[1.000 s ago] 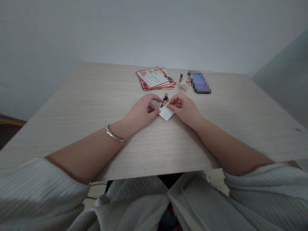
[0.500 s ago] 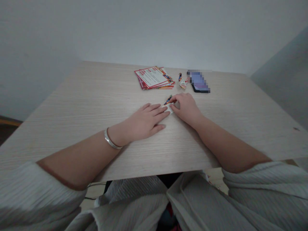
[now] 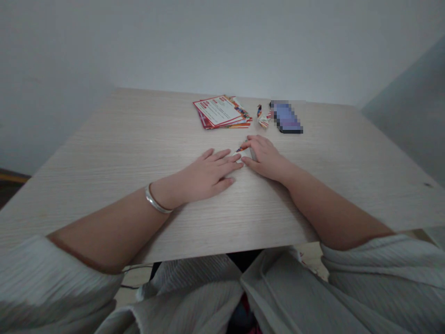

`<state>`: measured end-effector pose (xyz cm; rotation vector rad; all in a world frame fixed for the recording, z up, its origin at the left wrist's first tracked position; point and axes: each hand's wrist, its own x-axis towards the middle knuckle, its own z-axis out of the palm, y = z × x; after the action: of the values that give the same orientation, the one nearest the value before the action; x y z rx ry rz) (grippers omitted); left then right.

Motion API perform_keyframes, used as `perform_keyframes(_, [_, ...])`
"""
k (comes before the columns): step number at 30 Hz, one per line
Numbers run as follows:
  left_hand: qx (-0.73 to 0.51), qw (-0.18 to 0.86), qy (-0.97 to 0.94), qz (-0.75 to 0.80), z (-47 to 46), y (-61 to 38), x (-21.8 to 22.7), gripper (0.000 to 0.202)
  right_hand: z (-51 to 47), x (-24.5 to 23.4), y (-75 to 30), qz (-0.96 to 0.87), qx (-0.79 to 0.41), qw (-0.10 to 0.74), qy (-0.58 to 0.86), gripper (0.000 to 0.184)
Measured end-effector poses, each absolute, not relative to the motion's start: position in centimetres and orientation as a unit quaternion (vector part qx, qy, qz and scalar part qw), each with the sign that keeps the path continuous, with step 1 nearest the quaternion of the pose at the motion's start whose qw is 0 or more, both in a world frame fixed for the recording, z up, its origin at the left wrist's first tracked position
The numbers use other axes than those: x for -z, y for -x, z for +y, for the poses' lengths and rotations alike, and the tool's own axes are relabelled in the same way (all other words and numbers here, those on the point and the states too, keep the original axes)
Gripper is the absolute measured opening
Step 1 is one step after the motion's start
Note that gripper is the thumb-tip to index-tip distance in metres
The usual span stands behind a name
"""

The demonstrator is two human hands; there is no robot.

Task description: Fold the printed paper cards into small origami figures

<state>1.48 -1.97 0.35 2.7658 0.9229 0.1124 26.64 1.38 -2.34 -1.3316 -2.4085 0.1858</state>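
Observation:
A small folded paper piece (image 3: 242,148), white with a coloured printed tip, lies on the wooden table (image 3: 139,139); most of it is hidden beneath my hands. My left hand (image 3: 208,172) lies flat, fingers stretched out, with the fingertips pressing the paper's left part. My right hand (image 3: 266,157) lies over its right part, fingers spread flat on it. Only the coloured tip shows between the two hands.
Farther back lie a fanned stack of red-bordered printed sheets (image 3: 220,112), a small folded paper figure (image 3: 263,117) and a dark phone (image 3: 285,118). A grey wall runs behind the table. The table's near edge is just above my lap.
A second ago both hands pinched the upright folded paper. It now lies flat, and both hands have opened and press down on it.

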Motion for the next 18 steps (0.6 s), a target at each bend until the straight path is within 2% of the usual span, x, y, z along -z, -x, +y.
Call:
perform_keyframes(6, [-0.047, 0.097, -0.946, 0.305, -1.84, -1.23, -0.13, 0.057, 1.25, 2.32, -26.79, -0.858, -0.067, 0.181, 0.476, 0.038])
perform_keyframes(14, [-0.071, -0.005, -0.963, 0.260, -1.98, -1.62, -0.93, 0.046, 1.05, 2.07, -26.71, -0.853, -0.070, 0.141, 0.498, 0.041])
perform_keyframes(18, [-0.074, 0.003, -0.964, 0.256, -1.72, -1.43, -0.94, 0.044, 0.98, 2.23, -26.54, -0.850, -0.067, 0.139, 0.503, 0.043])
